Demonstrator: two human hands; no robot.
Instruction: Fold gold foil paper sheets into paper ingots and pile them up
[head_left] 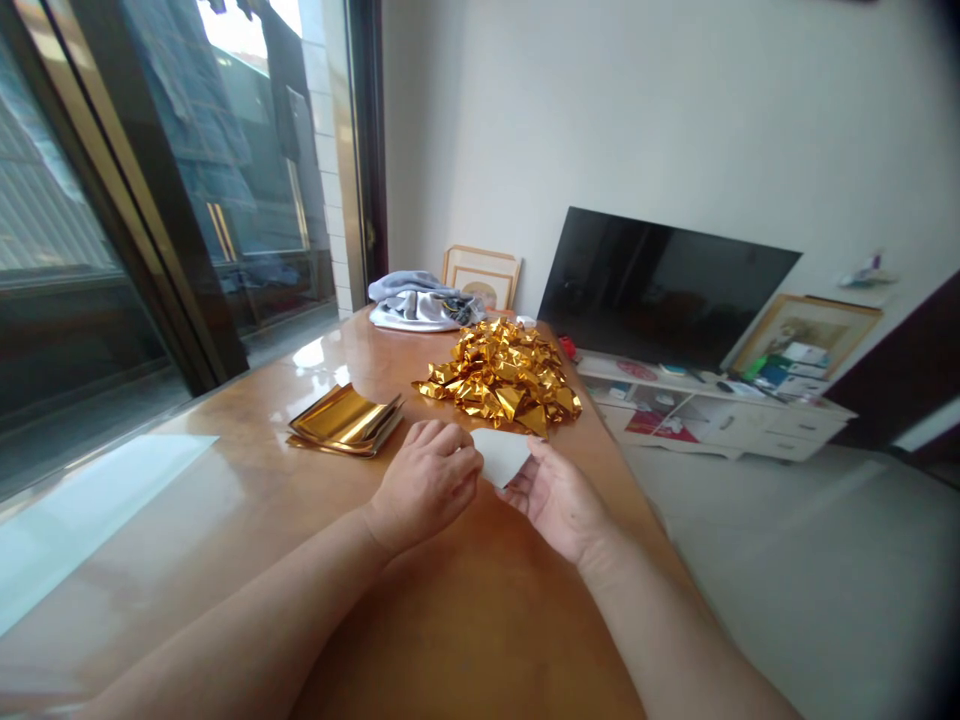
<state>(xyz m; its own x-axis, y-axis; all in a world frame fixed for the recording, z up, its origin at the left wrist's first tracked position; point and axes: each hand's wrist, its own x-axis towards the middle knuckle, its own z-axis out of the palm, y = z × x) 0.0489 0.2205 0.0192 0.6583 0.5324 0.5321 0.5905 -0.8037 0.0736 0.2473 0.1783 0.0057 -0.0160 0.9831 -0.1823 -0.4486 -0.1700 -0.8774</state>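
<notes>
Glossy brown wood tbl (pixel 465 640) runs away from the person, w/ glare near the far L edge; glass door (pixel 247 200) along the L side, pale wall (pixel 660 110) ahead, lg black TV (pixel 660 290) on a low white cabinet (pixel 720 420) at R, tiled floor (pixel 787 540) below. Far end of tbl: folded clothes (pixel 416 302) in front of a framed pic (pixel 480 275). Crumpled gold foil pile (pixel 510 375) sits just beyond the hands; gold sheet stack (pixel 345 420) (edges curling up) lies L of them. The pale sheet (pixel 501 455) is btwn the two hands above the tbl, pale face up twd the camera, a corner pointing back twd the person; visible part runs roughly L–R, but true long axis can't be told, L end being covered. L hand (pixel 431 480): fingers curled in, closed on the sheet's L end, tips partly hidden. R hand (pixel 559 500): thumb on top, fingers under, pinching the R edge, palm partly open.
</notes>
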